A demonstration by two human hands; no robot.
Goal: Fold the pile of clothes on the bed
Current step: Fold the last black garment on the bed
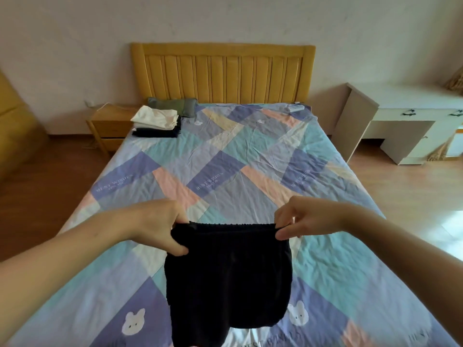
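Observation:
A pair of black shorts hangs by its elastic waistband above the near part of the bed. My left hand grips the waistband's left end with fingers curled round the cloth. My right hand pinches the waistband's right end between thumb and fingers. The legs of the shorts hang down toward me. A stack of folded clothes, white pieces on top of dark ones, lies at the far left corner of the bed.
A grey-green pillow lies against the yellow headboard. A wooden nightstand stands left of the bed, a white desk to the right. A small white object lies at the bed's far right.

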